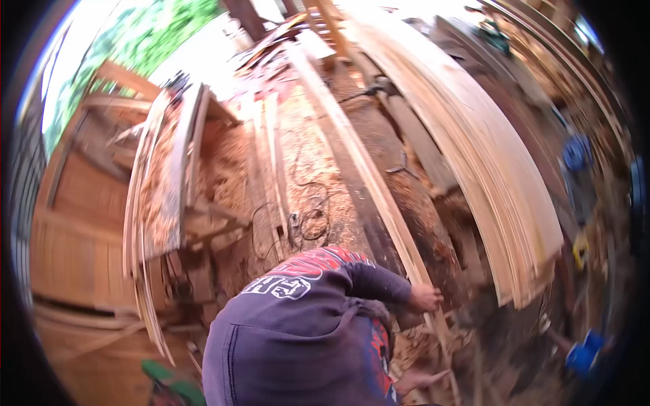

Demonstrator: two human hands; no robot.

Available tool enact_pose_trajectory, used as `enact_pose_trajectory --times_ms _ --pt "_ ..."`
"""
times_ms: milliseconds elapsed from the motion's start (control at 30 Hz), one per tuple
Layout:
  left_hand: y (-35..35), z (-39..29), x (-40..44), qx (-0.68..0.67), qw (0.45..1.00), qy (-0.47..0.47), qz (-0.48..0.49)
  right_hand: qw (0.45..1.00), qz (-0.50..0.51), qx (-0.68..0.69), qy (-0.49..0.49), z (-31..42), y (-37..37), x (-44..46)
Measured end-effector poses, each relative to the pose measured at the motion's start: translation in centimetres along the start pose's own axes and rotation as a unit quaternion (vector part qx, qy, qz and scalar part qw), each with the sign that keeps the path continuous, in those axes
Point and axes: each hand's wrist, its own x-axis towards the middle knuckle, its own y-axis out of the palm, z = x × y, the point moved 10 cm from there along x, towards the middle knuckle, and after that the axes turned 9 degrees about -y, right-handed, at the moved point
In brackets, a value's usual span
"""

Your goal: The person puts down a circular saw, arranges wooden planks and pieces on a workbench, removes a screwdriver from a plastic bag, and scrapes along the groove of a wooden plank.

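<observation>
A long, narrow wooden strip point(369, 177) runs from the far pile of wood down to my hands. My left hand point(425, 298), at the end of a dark purple sleeve point(381, 281), has its fingers closed on the strip near its close end. Lower down, my right hand point(421, 379) is beside the same end with fingers stretched out; blur hides whether it touches the wood. My printed purple shirt point(284, 338) fills the bottom centre. Wood shavings point(413, 348) lie between my hands.
Stacked wide boards point(487, 169) stand to the right. On the left are a shavings-covered bench point(159, 183) and a panelled wooden door point(81, 257). A dark cable point(315, 220) coils on the shavings. Blue objects point(586, 352) and a blurred green object point(172, 382) lie near the edges.
</observation>
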Motion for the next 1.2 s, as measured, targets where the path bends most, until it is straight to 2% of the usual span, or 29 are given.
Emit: enact_pose_trajectory --times_ms 33,100,133,167,233,267,333,367,467,500,533,567,600,633,667,700,733,767,800,833,867,900,933,967,1033,1067,1133,1200 --pt "0.3 -0.1 0.2 -0.034 0.999 -0.024 0.028 0.997 -0.019 -0.045 0.066 -2.7 -4.5 1.3" --pt "-1.7 0.0 -0.7 -0.072 0.996 -0.051 -0.033 0.961 0.170 -0.066 0.210 -8.4 -8.9 3.8" --pt "-3.1 0.1 -1.5 -0.085 0.992 -0.072 -0.059 0.954 0.186 -0.080 0.221 -9.7 -8.1 3.7" --pt "-5.1 0.4 -2.6 -0.096 0.987 -0.096 -0.081 0.923 0.164 -0.220 0.271 -11.3 -9.5 3.2" --pt "-8.7 1.5 -6.7 -0.060 0.967 -0.153 -0.192 0.866 0.150 -0.368 0.303 -12.0 -10.4 3.1" --pt "-8.6 2.0 -8.5 -0.058 0.963 -0.163 -0.205 0.817 0.215 -0.460 0.272 -11.5 -9.1 2.8" --pt "-7.5 4.6 -12.8 -0.040 0.944 -0.223 -0.241 0.724 0.361 -0.554 0.195 -13.5 -8.7 5.3" --pt "-7.4 5.9 -15.1 -0.048 0.938 -0.250 -0.238 0.717 0.372 -0.558 0.187 -14.1 -6.8 5.6" --pt "-8.0 9.8 -22.0 -0.074 0.929 -0.314 -0.183 0.605 0.522 -0.600 -0.035 -15.3 0.5 4.2" --pt "-7.3 11.0 -24.6 -0.062 0.912 -0.320 -0.247 0.565 0.551 -0.605 -0.106 -15.3 1.7 2.5" --pt "-6.9 12.3 -27.3 -0.114 0.905 -0.337 -0.232 0.582 0.527 -0.614 -0.076 -15.5 1.5 0.5" --pt "-7.8 13.1 -30.8 -0.166 0.879 -0.336 -0.293 0.599 0.502 -0.622 -0.048 -15.5 2.0 -2.3" --pt "-7.2 14.0 -32.9 -0.139 0.888 -0.368 -0.239 0.680 0.412 -0.603 0.075 -16.5 1.3 -4.4" --pt "-3.2 15.5 -35.3 -0.164 0.880 -0.376 -0.238 0.728 0.417 -0.541 0.059 -17.9 0.9 -6.5" --pt "-4.8 15.9 -36.9 -0.160 0.891 -0.376 -0.198 0.687 0.452 -0.569 -0.025 -17.2 4.0 -11.4" --pt "-2.4 17.1 -38.7 -0.200 0.890 -0.384 -0.141 0.684 0.413 -0.599 0.047 -16.2 6.0 -16.1" --pt "-2.7 17.7 -40.5 -0.211 0.870 -0.408 -0.178 0.655 0.443 -0.609 -0.062 -17.7 3.5 -15.7" --pt "-1.7 18.0 -41.3 -0.216 0.870 -0.408 -0.173 0.681 0.430 -0.592 -0.043 -17.0 4.1 -18.8" --pt "-1.6 17.7 -41.2 -0.180 0.887 -0.375 -0.200 0.672 0.415 -0.610 -0.059 -17.2 3.2 -19.1" --pt "-0.7 17.3 -40.3 -0.186 0.906 -0.337 -0.173 0.654 0.413 -0.630 -0.071 -17.2 2.2 -19.2" --pt "-0.1 16.6 -39.6 -0.194 0.920 -0.304 -0.151 0.682 0.373 -0.625 -0.072 -16.2 1.2 -19.6" --pt "0.2 16.5 -38.9 -0.198 0.930 -0.279 -0.135 0.663 0.350 -0.656 -0.085 -15.8 0.8 -20.3" --pt "-0.2 16.3 -38.1 -0.200 0.938 -0.251 -0.129 0.639 0.333 -0.686 -0.100 -15.6 0.2 -21.2" --pt "-0.9 15.7 -37.2 -0.218 0.942 -0.221 -0.127 0.654 0.310 -0.682 -0.106 -15.7 -1.1 -21.6" --pt "-3.4 13.7 -35.2 -0.243 0.945 -0.169 -0.139 0.637 0.278 -0.704 -0.147 -14.3 -3.9 -23.3" --pt "-4.3 13.2 -33.2 -0.240 0.948 -0.156 -0.141 0.652 0.249 -0.700 -0.151 -13.6 -5.0 -23.3" --pt "-6.4 11.9 -28.8 -0.213 0.957 -0.104 -0.166 0.630 0.252 -0.728 -0.096 -13.2 -5.8 -23.6" --pt "-9.9 8.9 -23.9 -0.185 0.965 -0.049 -0.180 0.662 0.230 -0.707 -0.093 -11.4 -6.8 -23.9"
